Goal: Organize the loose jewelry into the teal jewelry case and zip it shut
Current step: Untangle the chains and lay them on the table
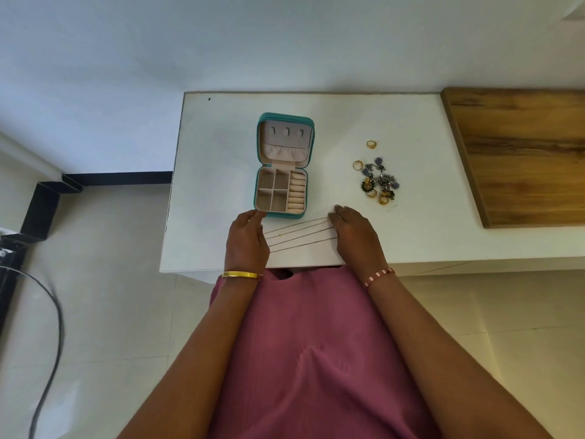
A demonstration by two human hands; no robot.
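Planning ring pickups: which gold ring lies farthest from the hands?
The lone gold ring, apart from the jewelry pile, toward the table's far edge.

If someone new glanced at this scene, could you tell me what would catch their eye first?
Probably the open teal jewelry case in the middle of the white table, its compartments empty. Next, the heap of rings and earrings to its right, and both hands at the near edge with thin chains stretched between them.

I find no legible text, label, brand, number or sign anywhere in view; the teal jewelry case [282, 166] and the white table [221, 172] before me carry no readable markings.
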